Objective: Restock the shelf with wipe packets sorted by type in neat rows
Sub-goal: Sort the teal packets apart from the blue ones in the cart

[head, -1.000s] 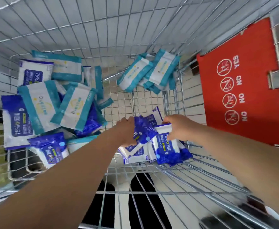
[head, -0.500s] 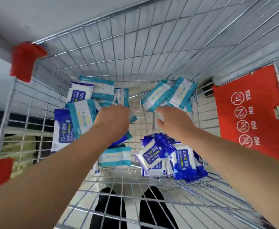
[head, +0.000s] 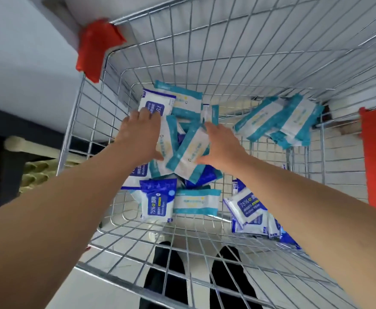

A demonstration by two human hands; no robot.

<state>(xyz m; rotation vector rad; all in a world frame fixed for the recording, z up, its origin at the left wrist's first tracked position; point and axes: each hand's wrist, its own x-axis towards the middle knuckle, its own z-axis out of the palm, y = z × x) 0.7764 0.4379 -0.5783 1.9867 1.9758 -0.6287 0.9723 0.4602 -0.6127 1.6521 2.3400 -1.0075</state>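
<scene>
Your left hand [head: 138, 134] and right hand [head: 224, 144] flank two teal packets [head: 189, 150] lying on top of the pile in the middle of the cart [head: 205, 52]. This is probably so you can gather one type together and leave the blue packets [head: 158, 202] behind. Both hands are spread, with fingers fairly straight. The left lies flat over the pile, its fingertips reaching a blue packet at the far left. The right presses against the teal packet's right edge, thumb at its near end. Neither hand is closed on anything yet. For teal, you have two between your hands, two just beyond them, one near the middle and about three leaning in the far right corner, so roughly eight. For blue, I count at least six, though the heap at the near right under your forearm hides some. No shelf is in view, and every packet sits in the cart.
</scene>
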